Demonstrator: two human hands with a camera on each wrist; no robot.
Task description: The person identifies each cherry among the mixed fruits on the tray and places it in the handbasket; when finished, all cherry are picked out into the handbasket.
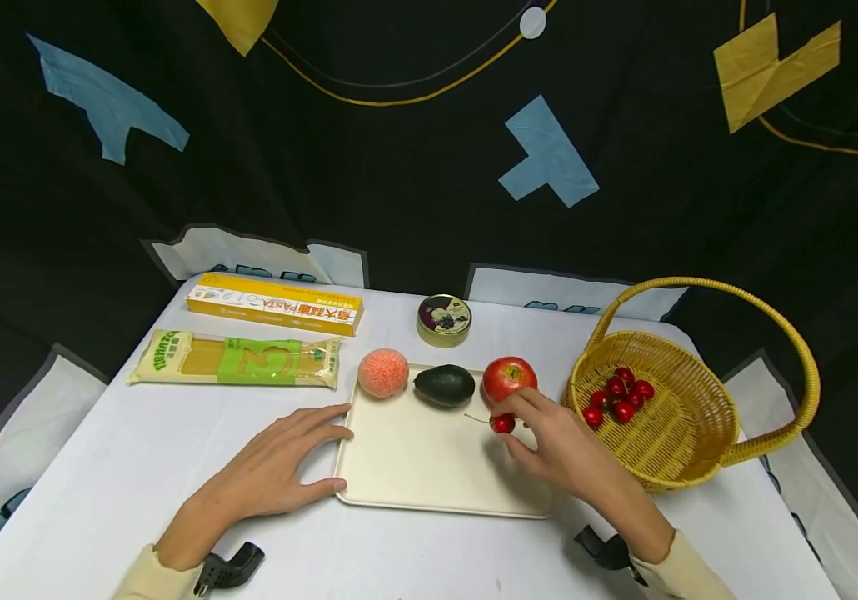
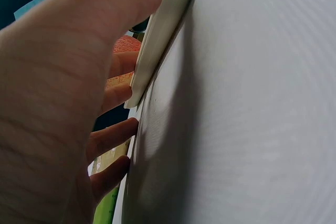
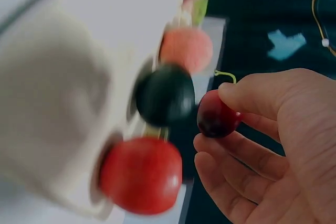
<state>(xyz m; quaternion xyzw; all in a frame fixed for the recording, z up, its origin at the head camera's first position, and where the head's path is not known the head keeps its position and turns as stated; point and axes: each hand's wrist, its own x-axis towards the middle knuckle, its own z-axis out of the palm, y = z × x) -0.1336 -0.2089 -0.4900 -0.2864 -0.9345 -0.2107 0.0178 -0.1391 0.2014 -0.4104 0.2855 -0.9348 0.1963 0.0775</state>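
My right hand (image 1: 560, 442) pinches a dark red cherry (image 3: 215, 116) between thumb and fingers, over the right part of a cream tray (image 1: 429, 467). The cherry's thin stem points left in the head view. My left hand (image 1: 271, 462) lies at the tray's left edge, fingers spread and fingertips right at the rim. Along the tray's far side sit a speckled pink-orange peach (image 1: 383, 372), a dark green avocado (image 1: 445, 386) and a red apple (image 1: 508, 380). The right hand partly covers the apple's lower edge in the head view.
A yellow wicker basket (image 1: 680, 417) with a tall handle stands at the right, several cherries (image 1: 618, 398) inside. A round tin (image 1: 444, 321) stands behind the tray. At the back left lie a yellow pasta box (image 1: 275, 302) and a spaghetti pack (image 1: 237, 358). A dark cloth hangs behind.
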